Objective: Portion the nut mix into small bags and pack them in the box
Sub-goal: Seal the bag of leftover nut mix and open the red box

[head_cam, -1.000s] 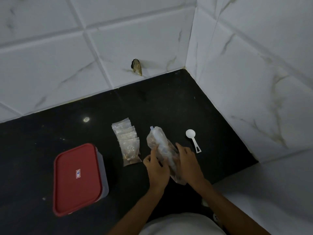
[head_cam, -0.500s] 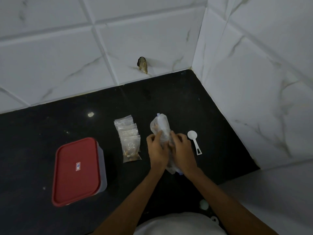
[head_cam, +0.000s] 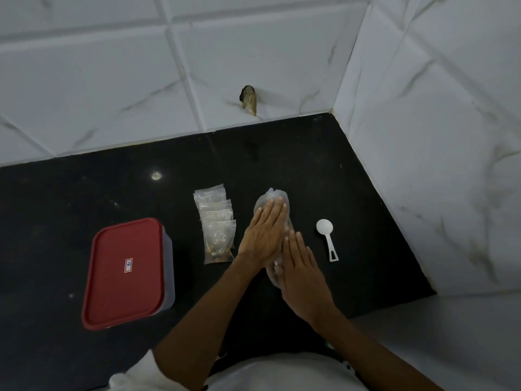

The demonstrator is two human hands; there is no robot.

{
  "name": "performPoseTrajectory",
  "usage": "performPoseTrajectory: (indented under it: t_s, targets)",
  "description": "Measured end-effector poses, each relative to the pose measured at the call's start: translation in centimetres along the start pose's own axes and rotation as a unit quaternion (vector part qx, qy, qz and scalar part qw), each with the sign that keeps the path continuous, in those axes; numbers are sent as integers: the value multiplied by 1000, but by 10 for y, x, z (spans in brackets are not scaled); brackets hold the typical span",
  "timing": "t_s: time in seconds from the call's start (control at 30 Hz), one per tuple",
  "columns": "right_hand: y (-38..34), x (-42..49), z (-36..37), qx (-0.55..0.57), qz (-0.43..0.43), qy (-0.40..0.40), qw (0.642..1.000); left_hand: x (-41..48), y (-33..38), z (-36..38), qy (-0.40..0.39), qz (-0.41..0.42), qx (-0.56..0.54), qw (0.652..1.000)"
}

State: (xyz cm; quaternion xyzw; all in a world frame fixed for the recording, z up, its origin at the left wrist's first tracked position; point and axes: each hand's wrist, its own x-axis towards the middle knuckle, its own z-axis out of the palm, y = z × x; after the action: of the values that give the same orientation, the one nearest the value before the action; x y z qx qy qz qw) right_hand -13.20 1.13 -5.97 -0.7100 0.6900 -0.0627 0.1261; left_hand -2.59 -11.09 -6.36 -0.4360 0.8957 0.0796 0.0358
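The fingers [head_cam: 275, 210] of the left hand [head_cam: 263, 235] are laid straight and flat on the far part of the nut bag [head_cam: 272, 194]. Those of the right hand [head_cam: 303, 269] are likewise extended over its near part. Nothing is gripped. The flat press is judged to serve for expelling air or levelling the contents. The nut bag lies on the counter [head_cam: 352, 193] between the small bags [head_cam: 218, 221] on the left and the spoon [head_cam: 327, 239] on the right, both within reach. The box [head_cam: 127, 272] stands closed, further left and nearer; packing is judged not yet begun. Counted: one nut bag, one spoon, one box. The small bags overlap in a row, at least four; the exact number cannot be determined.
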Motion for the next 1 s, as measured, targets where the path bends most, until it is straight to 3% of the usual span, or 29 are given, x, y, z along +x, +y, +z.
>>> performPoseTrajectory:
  t_s: [0.47,0.6,0.73,0.87,1.0]
  targets:
    - [1,5,1,64,32,-23,997,5,0,-11,-50,2,-40,998]
    - [-13,2,-24,42,30,29,998,-19,4,-32,58,9,-115,992]
    - [-47,7,-53,59,-72,117,989,-71,-9,-53,184,-54,-204,960]
    - [-108,14,-67,48,-141,93,985,-139,-55,-66,313,-128,-207,918]
    - [-173,21,-59,78,-216,68,971,-208,-105,-67,331,-241,-208,888]
